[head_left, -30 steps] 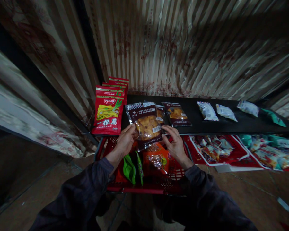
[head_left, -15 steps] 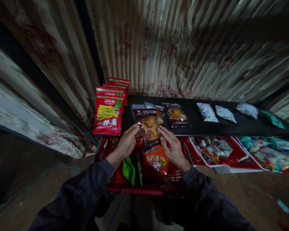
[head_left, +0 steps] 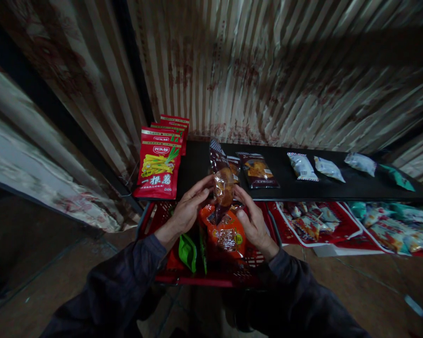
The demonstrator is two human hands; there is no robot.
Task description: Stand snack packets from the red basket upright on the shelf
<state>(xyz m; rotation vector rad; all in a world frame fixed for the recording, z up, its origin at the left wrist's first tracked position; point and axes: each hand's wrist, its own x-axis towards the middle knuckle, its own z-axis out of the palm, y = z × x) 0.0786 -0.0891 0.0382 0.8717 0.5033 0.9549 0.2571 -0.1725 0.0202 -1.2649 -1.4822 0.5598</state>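
Currently, one brown snack pouch (head_left: 223, 183), glossy, upright, narrow side toward you, clamped between your left hand (head_left: 190, 209) and right hand (head_left: 255, 223), fingers at opposite sides; probably gripped so because soft film sags if held from one side. Location: at the front edge of the black shelf (head_left: 287, 188), above the red basket (head_left: 211, 281), which holds an orange packet (head_left: 229, 237) and a green packet (head_left: 188, 253). To its right, a matching brown pouch (head_left: 260, 170), lying back, print up; to its left, red scallion-snack pouches (head_left: 158, 171), overlapped in a row, likely to save width while your front one shows fully. Difference from half a second ago: your pouch has turned from broad face to slim profile; the shelf rows are unchanged.
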